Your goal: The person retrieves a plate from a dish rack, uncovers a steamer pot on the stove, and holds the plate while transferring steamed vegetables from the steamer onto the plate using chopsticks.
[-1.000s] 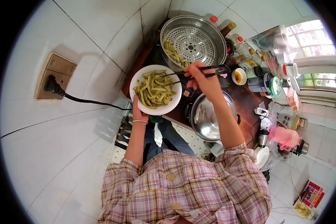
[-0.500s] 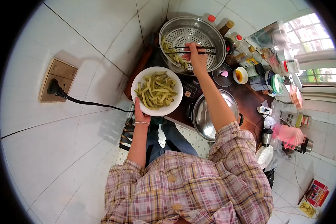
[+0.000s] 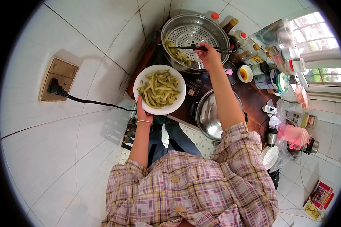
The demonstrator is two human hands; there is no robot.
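Beans (image 3: 179,55) along the left inner wall of the steamer (image 3: 178,23), a second heap (image 3: 159,90) piled on the plate (image 3: 177,106). Chopsticks (image 3: 195,48) laid nearly level across the steamer, tips over the beans at its left side, whether pinching one cannot be told. Right hand (image 3: 209,56) closed around the chopsticks' near end, knuckles up, forearm stretched straight out over the counter, plaid sleeve pushed back to the elbow. Left hand (image 3: 143,113) curled under the plate's near rim, thumb on the edge, wrist with a thin bangle, elbow bent, plate held level in the air. Steamer set at the far end of a dark wooden counter (image 3: 254,99), against a corner of white wall tiles. Pot (image 3: 210,117) with a shiny inside just beside the right forearm, nearer the body. Small bowl (image 3: 245,73) with an orange centre to the right of the hand, then bottles (image 3: 250,47) and jars crowded toward the window (image 3: 318,45). Socket (image 3: 58,79) on the left wall, black cord running from it toward the counter. Pink container (image 3: 291,137) further right. Plate just left of and below the steamer, their rims close; both hands near the beans, right above the steamer lot, left under the plated lot.
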